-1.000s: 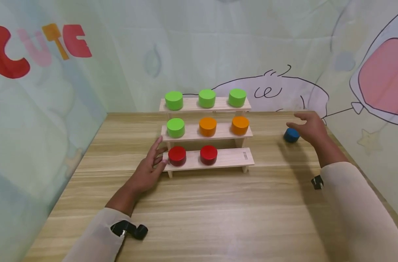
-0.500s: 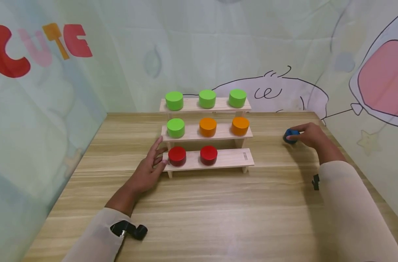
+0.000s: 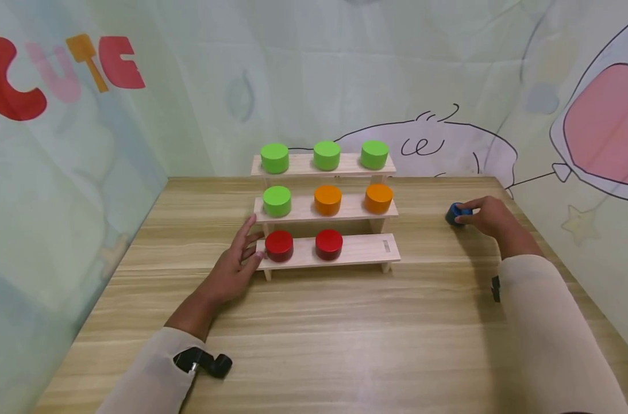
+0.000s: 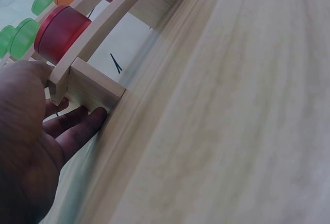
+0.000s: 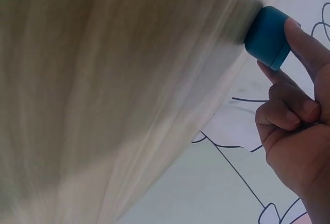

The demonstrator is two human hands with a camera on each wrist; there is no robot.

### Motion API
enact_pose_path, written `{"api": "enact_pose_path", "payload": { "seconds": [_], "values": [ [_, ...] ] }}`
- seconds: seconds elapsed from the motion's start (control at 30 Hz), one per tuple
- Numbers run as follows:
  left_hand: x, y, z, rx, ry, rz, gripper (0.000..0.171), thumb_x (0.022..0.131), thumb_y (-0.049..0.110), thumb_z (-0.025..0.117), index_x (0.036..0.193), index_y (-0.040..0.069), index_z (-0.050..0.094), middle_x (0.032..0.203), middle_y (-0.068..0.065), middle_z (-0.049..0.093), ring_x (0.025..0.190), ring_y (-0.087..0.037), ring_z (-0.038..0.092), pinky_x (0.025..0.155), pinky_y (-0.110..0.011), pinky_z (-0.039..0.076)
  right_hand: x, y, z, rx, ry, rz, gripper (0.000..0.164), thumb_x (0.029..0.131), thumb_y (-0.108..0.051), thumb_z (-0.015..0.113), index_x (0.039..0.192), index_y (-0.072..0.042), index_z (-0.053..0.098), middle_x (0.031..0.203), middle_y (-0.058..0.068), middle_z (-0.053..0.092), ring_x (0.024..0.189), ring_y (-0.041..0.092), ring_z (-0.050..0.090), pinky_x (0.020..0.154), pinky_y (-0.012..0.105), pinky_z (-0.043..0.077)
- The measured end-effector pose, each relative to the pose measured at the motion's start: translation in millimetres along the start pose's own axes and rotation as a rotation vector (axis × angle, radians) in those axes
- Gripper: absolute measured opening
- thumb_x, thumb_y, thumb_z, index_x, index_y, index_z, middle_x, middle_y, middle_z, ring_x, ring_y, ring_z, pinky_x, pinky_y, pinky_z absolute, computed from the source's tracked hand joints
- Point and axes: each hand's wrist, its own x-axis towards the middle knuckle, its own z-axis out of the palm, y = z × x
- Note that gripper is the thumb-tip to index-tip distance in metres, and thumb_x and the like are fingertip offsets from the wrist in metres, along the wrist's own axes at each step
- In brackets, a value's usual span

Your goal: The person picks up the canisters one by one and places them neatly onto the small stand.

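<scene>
On the right of the table, my right hand (image 3: pixel 492 217) pinches a short blue cylinder (image 3: pixel 453 213) between thumb and fingers. A seam runs round the cylinder (image 5: pixel 265 36) near one end in the right wrist view. Whether it touches the tabletop is unclear. My left hand (image 3: pixel 233 270) holds the left end of a three-tier wooden rack (image 3: pixel 362 247), thumb at the lowest shelf and bent fingers against the end leg (image 4: pixel 95 82). Two red cylinders (image 3: pixel 279 246) stand on that lowest shelf, at its left and middle; its right end is bare wood with a slot.
The middle shelf bears one green cylinder (image 3: pixel 277 201) and two orange cylinders (image 3: pixel 327 200). Three green cylinders (image 3: pixel 326 156) line the top shelf. A printed cloth (image 3: pixel 215 86) hangs behind and beside the wooden table (image 3: pixel 314 333).
My right hand has come down onto the blue cylinder and its thumb and fingers have closed on it. The left hand and the rack have stayed in place.
</scene>
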Motion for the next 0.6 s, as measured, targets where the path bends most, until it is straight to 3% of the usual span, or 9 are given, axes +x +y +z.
{"api": "enact_pose_path", "payload": {
  "seconds": [0.6],
  "values": [
    [-0.2,1.4,-2.1,0.0,0.001,0.012,0.084,0.114,0.012,0.055,0.178,0.028,0.002,0.169,-0.031,0.044,0.146,-0.054,0.056,0.118,-0.063,0.048,-2.8,-0.4,3.9,0.0,0.086,-0.011,0.055,0.109,-0.031,0.068,0.152,0.002,0.059,0.159,0.044,0.044,0.149,0.061,0.042,0.121,0.074,0.04]
  ]
}}
